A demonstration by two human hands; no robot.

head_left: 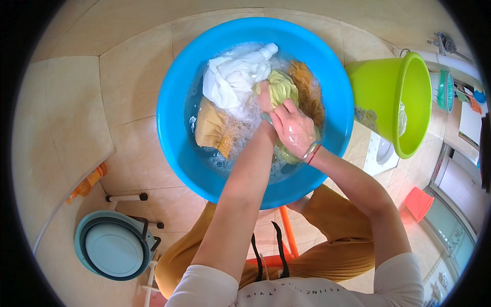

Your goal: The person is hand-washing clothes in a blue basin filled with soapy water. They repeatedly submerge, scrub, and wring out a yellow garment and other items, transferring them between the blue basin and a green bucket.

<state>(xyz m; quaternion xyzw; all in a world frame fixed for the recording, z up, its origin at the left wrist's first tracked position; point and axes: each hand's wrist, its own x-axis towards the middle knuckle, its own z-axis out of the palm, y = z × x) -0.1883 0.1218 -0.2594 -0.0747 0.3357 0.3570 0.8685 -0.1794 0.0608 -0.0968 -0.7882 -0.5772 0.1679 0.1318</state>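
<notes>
Both my forearms reach over the near rim of the blue basin (176, 148), where my right hand (294, 130) and left hand (266, 105) clench a bunched yellow-green cloth (281, 88) in suds. White cloth (232, 79) lies left of them; a green bucket (388, 97) crowds the right.

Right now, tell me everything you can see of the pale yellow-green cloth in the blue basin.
The pale yellow-green cloth is wet, soft fabric bunched into a twisted wad, sitting in soapy water right of centre in the blue basin. Both hands clasp it: the right hand wraps over its lower part, the left hand presses its left side. A white cloth touches it on the left, a brownish cloth on the right.
</notes>
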